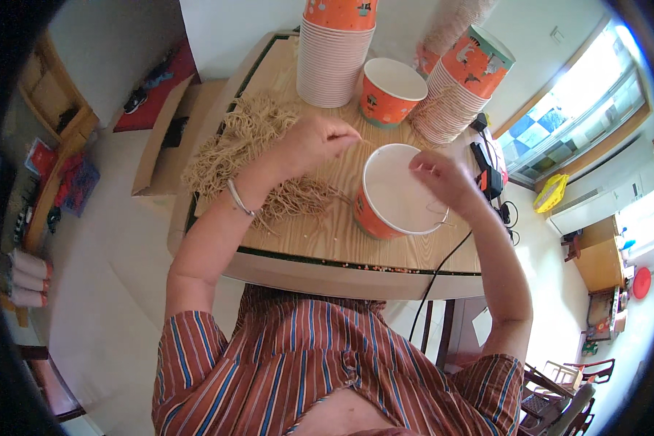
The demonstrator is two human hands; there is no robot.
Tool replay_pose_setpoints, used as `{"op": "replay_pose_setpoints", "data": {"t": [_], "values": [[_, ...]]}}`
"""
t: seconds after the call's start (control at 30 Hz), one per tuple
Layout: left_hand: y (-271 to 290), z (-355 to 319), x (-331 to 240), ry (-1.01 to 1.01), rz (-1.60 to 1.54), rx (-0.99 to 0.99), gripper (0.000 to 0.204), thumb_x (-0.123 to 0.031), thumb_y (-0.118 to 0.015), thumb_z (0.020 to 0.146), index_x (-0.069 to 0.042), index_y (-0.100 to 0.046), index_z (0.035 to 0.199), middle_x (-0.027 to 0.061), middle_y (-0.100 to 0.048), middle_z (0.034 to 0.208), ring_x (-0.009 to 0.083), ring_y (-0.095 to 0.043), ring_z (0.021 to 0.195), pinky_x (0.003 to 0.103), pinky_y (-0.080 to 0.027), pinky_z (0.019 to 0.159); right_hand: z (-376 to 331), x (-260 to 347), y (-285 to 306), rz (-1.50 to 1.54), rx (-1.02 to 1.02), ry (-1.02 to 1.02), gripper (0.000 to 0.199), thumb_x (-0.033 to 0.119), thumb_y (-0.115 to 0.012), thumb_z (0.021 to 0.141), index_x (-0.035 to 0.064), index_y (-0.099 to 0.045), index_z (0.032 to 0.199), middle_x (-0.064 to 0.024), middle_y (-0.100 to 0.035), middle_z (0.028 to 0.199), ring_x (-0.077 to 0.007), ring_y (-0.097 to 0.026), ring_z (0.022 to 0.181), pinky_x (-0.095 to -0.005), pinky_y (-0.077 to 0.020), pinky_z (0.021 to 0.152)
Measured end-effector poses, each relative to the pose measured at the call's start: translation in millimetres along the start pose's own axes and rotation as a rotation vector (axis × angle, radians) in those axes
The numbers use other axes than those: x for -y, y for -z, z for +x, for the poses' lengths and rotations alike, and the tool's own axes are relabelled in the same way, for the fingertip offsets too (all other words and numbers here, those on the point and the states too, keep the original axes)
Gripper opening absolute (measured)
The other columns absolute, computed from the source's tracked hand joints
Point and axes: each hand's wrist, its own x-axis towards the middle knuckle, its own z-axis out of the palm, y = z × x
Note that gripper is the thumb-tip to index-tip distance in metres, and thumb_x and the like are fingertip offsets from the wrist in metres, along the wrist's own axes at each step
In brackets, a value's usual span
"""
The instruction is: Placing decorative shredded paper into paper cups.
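Observation:
My left hand [318,142] is raised over the table, thumb and fingertips pinched together. A short, thin tan strand seems to come from the pinch, but it is faint. Below and beside that arm lies a loose heap of tan cord strands [258,120], with a browner bunch [294,202] nearer the front edge. My right hand [447,180] is over the right rim of a large orange paper tub [374,222] with a white inside, its fingers curled. Whatever they may hold is hidden. A thin strand [440,212] hangs at the tub's rim below this hand.
Behind the tub stand a smaller orange paper tub [391,109], a tall stack of tubs [334,62] and a leaning stack [461,83] draped with strands. A black cable [443,265] crosses the table's front edge. An open cardboard box [156,156] sits left of the table [341,251].

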Motion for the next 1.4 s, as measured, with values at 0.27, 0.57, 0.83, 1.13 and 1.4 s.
{"op": "replay_pose_setpoints", "data": {"t": [0.27,0.57,0.83,1.13,1.4], "values": [[-28.3,0.1,-28.5,-0.369,0.472,-0.076,0.016,-0.018,-0.063,0.088,-0.004,-0.071,0.091,0.013,-0.069,0.088,0.0323,-0.066,0.079,0.041,-0.054,0.07,-2.1,68.6,-15.4,-0.085,-0.316,0.205,0.026,0.01,-0.061,0.089,0.0035,-0.059,0.114,-0.0118,-0.061,0.107,-0.0265,-0.064,0.087,-0.0396,-0.0509,0.077],[-29.3,2.9,-19.2,-0.32,0.495,-0.057,0.017,-0.021,-0.064,0.086,-0.004,-0.067,0.087,0.0144,-0.067,0.083,0.034,-0.066,0.079,0.044,-0.053,0.069,17.5,60.0,-35.5,0.778,0.005,-0.122,0.039,0.012,-0.056,0.096,-0.0033,-0.047,0.131,-0.0115,-0.068,0.096,-0.0173,-0.069,0.08,-0.0274,-0.0555,0.071],[-29.1,11.7,-8.8,-0.272,0.517,-0.045,0.019,-0.022,-0.064,0.087,-0.004,-0.068,0.086,0.0143,-0.066,0.08,0.035,-0.064,0.077,0.045,-0.051,0.067,24.3,48.2,-52.5,0.515,-0.02,-0.044,0.024,0.01,-0.061,0.093,0.0009,-0.058,0.115,-0.0042,-0.066,0.085,-0.0104,-0.064,0.078,-0.025,-0.0528,0.073],[-22.4,20.4,16.9,-0.151,0.129,-0.069,0.022,-0.022,-0.063,0.09,-0.001,-0.069,0.087,0.0159,-0.066,0.075,0.0236,-0.064,0.065,0.037,-0.049,0.062,15.1,26.2,-56.6,0.298,-0.193,-0.089,0.016,0.015,-0.067,0.089,-0.0011,-0.063,0.088,-0.0038,-0.065,0.077,-0.0094,-0.058,0.069,-0.0273,-0.0479,0.063],[-44.0,5.3,22.3,0.034,0.168,-0.037,0.026,-0.023,-0.062,0.09,0.001,-0.066,0.08,0.0145,-0.058,0.06,0.0195,-0.058,0.054,0.037,-0.046,0.054,8.9,29.2,-53.6,0.605,-0.117,-0.347,0.014,0.016,-0.066,0.09,0.0027,-0.064,0.087,-0.0004,-0.062,0.074,-0.0063,-0.053,0.061,-0.0237,-0.044,0.054]]}}
